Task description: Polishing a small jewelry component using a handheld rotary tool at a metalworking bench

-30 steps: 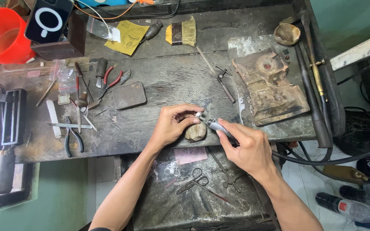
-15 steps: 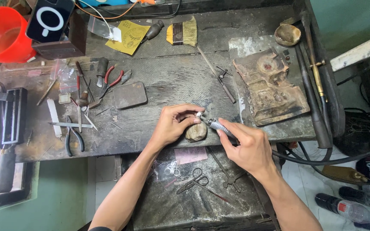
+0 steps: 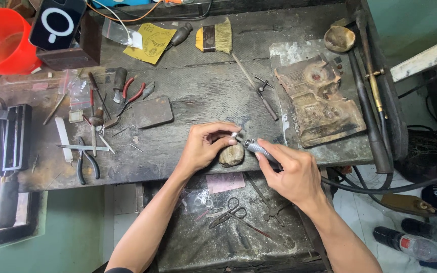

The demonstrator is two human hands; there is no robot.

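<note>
Both bare forearms are extended upward from the lower edge and are converged at mid-frame, the left hand (image 3: 206, 146) is curled with fingertips pinched together, the right hand (image 3: 292, 172) is closed in a pen-like grip, knuckles raised.

A small craft workshop is shown, most likely one for fine metalwork. A worn, scarred wooden workbench (image 3: 203, 96) is seen from above, strewn with hand tools: red-handled pliers (image 3: 130, 93), black-handled pliers (image 3: 86, 162), a brush (image 3: 213, 39) and a sheet of yellow sandpaper (image 3: 150, 43). A scorched block (image 3: 319, 103) is laid on a stained slab (image 3: 289, 53). Scissors (image 3: 231, 212) are kept in a grimy tray (image 3: 188, 247) beneath the bench.
</note>
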